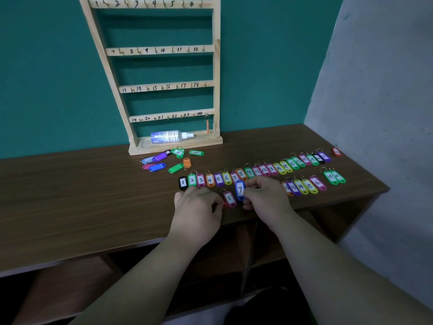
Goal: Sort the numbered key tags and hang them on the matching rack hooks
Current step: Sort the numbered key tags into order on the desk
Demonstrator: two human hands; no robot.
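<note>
A wooden key rack [164, 85] with hooks numbered 1 to 24 stands against the teal wall. One orange tag [207, 126] hangs on hook 24. A long row of numbered tags [257, 171] lies across the table, with a shorter second row [304, 185] in front at the right. My right hand [264, 195] pinches a blue tag marked 7 [240, 190]. My left hand [199, 204] rests curled on the table beside a pink tag marked 5 [229, 198]; its fingertips touch something small and orange that is mostly hidden.
A loose pile of tags [168, 159] lies in front of the rack base. A spray bottle [169, 136] lies on its side in the rack's tray. A red tag [336, 151] sits apart near the table's right edge, by the white wall.
</note>
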